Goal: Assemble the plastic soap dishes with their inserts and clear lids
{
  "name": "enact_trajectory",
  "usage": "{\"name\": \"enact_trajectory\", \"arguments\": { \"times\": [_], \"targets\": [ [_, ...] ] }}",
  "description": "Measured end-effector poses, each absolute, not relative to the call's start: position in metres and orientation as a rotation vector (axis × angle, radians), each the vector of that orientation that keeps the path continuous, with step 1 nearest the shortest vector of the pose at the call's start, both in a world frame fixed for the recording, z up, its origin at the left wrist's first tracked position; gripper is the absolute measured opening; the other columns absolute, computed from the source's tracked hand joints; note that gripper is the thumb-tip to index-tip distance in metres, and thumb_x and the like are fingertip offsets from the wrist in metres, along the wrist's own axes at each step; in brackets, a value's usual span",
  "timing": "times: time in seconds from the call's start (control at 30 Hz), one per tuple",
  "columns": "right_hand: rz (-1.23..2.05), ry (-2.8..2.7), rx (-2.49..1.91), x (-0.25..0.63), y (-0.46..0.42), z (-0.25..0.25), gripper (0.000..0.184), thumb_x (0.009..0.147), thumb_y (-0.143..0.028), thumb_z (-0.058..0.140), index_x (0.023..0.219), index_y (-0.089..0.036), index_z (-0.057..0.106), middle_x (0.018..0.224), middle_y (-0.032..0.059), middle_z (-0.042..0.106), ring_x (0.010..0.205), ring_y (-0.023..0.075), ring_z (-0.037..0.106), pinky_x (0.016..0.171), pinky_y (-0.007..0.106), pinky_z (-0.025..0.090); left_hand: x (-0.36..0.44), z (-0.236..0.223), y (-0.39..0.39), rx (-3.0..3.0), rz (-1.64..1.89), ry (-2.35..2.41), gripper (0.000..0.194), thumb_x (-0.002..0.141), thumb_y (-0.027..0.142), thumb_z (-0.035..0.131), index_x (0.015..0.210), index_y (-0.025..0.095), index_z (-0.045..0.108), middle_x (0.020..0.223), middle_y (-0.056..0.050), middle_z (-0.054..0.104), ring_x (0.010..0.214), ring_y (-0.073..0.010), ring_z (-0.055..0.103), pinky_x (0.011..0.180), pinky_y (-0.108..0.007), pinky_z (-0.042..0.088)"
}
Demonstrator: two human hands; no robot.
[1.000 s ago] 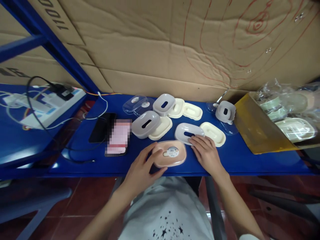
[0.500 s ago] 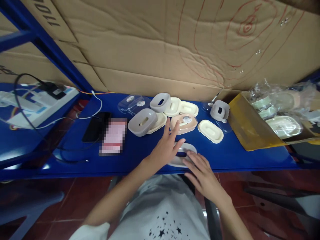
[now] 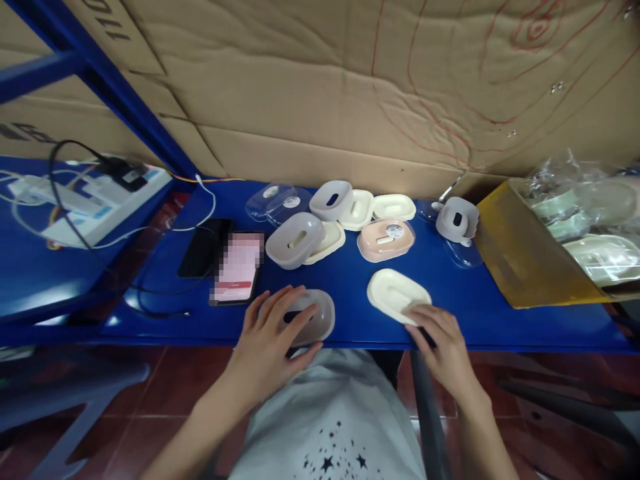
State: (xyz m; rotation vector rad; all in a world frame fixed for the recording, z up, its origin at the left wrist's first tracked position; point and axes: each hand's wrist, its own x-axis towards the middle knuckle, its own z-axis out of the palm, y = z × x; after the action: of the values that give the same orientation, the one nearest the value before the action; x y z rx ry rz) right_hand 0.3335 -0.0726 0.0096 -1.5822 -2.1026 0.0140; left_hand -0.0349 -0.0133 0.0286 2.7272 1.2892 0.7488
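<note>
head view, cream tray [image 3: 393, 291] (oval), its near right end in right grip [image 3: 442, 339]

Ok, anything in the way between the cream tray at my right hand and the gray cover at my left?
Nothing visible: only blue tabletop shows between the cream tray at your right hand and the gray cover at your left hand. The peach cover sits farther back.

Site appears to be a small assembly or packing workshop. Reference, blue table [image 3: 350, 290]: multiple grey shells [image 3: 326, 313] and cream trays [image 3: 393, 290] lie on it; a carton [image 3: 525, 267] of plastic-wrapped pieces stands at its right end; cardboard sheeting [image 3: 280, 87] backs it; a loaded power strip [image 3: 77, 233] lies to its left.
</note>
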Motion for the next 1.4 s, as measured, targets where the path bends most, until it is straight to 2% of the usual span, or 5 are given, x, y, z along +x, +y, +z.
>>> {"name": "enact_trajectory", "arguments": {
  "times": [0.3,0.57,1.1,1.3,1.4],
  "targets": [
    [0.266,-2.252,-1.353,0.273,-0.06,0.014,0.038,0.109,-0.017,0.054,0.145,-0.029,0.062,0.139,0.0075,0.072,0.138,0.0271,0.062,0.116,0.054,0.051,-0.018,0.043,0.004,2.562,1.006,1.218,0.034,0.099,0.045,0.074,0.127,0.028,0.067,0.15,-0.014,0.061,0.142,-0.0364,0.058,0.114,-0.057,0.051],
    [0.091,-1.974,-1.39,0.277,-0.059,0.008,0.071,0.102,-0.033,0.072,0.164,-0.031,0.039,0.163,0.0169,0.051,0.151,0.0354,0.052,0.114,0.057,0.055,0.032,0.034,0.021,2.649,0.869,0.952,0.04,0.099,0.05,0.075,0.127,0.023,0.067,0.149,-0.016,0.061,0.143,-0.0356,0.057,0.118,-0.059,0.047],
    [0.039,-2.269,-1.379,0.287,-0.054,0.004,0.047,0.107,-0.028,0.063,0.153,-0.03,0.057,0.164,0.0122,0.053,0.15,0.0317,0.052,0.119,0.059,0.05,-0.013,0.012,0.014,2.615,0.814,0.898,0.034,0.104,0.031,0.069,0.138,0.026,0.065,0.155,-0.015,0.059,0.148,-0.0322,0.057,0.118,-0.054,0.055],
    [0.055,-2.223,-1.445,0.287,-0.052,0.004,0.065,0.107,-0.04,0.062,0.167,-0.03,0.04,0.169,0.0171,0.044,0.152,0.0362,0.05,0.117,0.06,0.051,-0.009,0.036,0.057,2.531,0.943,1.587,0.044,0.104,0.034,0.065,0.146,0.022,0.061,0.161,-0.021,0.052,0.151,-0.0414,0.049,0.118,-0.062,0.048],
    [0.069,-2.197,-1.485,0.283,-0.055,0.001,0.06,0.108,-0.038,0.06,0.165,-0.033,0.044,0.169,0.0154,0.045,0.151,0.0362,0.051,0.116,0.059,0.052,-0.007,0.041,0.079,2.473,0.772,1.809,0.033,0.102,0.029,0.062,0.133,0.02,0.068,0.143,-0.02,0.066,0.135,-0.0424,0.062,0.108,-0.06,0.052]
  ]
}}
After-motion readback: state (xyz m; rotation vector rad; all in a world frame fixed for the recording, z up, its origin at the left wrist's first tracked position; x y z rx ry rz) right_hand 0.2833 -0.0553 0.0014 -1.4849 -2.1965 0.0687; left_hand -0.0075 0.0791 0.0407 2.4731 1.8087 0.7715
